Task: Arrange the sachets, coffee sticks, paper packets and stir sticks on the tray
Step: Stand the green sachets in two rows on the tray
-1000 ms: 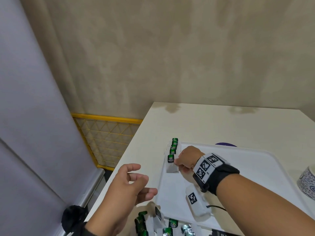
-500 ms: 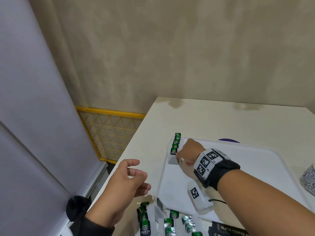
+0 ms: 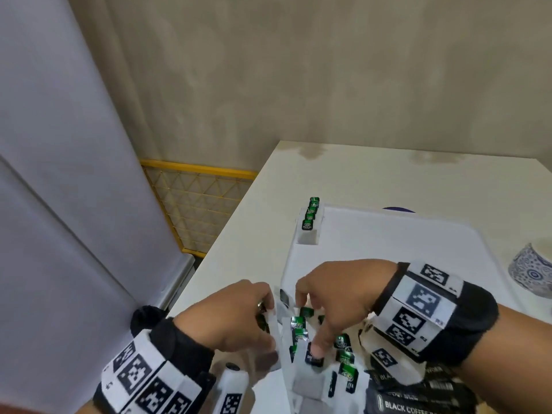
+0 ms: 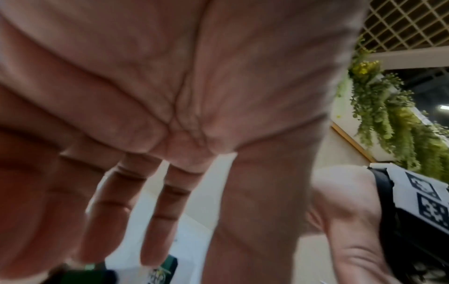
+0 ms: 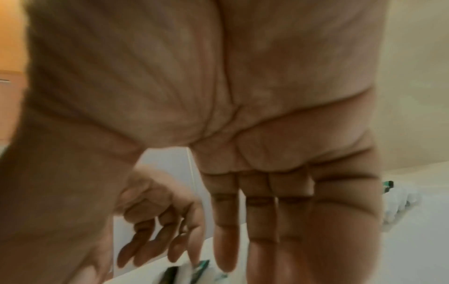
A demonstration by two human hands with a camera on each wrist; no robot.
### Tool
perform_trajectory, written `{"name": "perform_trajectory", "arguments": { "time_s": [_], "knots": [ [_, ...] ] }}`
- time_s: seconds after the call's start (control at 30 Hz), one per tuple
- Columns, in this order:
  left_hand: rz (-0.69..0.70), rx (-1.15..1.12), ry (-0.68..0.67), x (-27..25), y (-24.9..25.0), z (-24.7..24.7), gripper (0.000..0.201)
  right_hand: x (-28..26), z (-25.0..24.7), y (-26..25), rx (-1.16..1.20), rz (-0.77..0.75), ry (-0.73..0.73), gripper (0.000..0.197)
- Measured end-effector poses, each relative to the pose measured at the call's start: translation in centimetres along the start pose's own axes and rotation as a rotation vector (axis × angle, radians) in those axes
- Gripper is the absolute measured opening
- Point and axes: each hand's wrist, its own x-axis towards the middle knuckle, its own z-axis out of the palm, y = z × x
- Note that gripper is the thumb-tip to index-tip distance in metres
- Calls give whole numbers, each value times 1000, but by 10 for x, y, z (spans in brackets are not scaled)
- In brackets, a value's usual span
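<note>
On the table, near edge: both hands work in the loose pile.
Table: pale top, carries everything.
Tray: white, flat on the table, its near left corner hidden behind the hands.
Row on tray: white-and-green tea sachets lined up along the tray's far left edge, overlapping one another — well apart from both hands.
Loose sachets: same green-topped kind, heaped off the tray at the table's near edge, between and under the two hands.
Coffee sticks: black, printed "BLACK COFFEE", lying at the near edge just right of the heap, partly under the right wrist.
Left hand: palm down at the left of the heap, fingers extended downward in the wrist view, tips at the sachets; head view is blurred — cannot tell whether it pinches one.
Right hand: palm down over the heap, fingers straight and side by side in the wrist view; one fingertip presses onto a sachet, nothing gripped that shows.
Cup: blue-and-white patterned, at the table's right edge, beside the tray.
Purple item: only a sliver shows past the tray's far edge.
</note>
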Motion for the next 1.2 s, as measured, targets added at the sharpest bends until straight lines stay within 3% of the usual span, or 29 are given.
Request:
{"name": "perform_trajectory", "arguments": {
  "time_s": [0.07,0.17,0.37,0.83,0.87,1.0,1.2],
  "knots": [
    [10,39,-11,-4,3,8,65,-5,10,-6,-35,-17,5,86],
    [-6,136,18,-6,8,22,84,-3,27,-11,-119,23,51,77],
    [-115,225,59,1,6,40,80,7,51,-15,-159,26,184,82],
    [-57,74,106,11,-10,46,84,13,50,-30,-91,-65,123,65],
    [-58,73,106,10,-10,46,84,13,50,-29,-84,-74,108,62],
    [-61,79,89,7,-11,45,89,12,48,-28,-6,-103,65,22],
    [-32,66,34,-3,-13,37,120,7,36,-18,125,-173,73,18]
  ]
}}
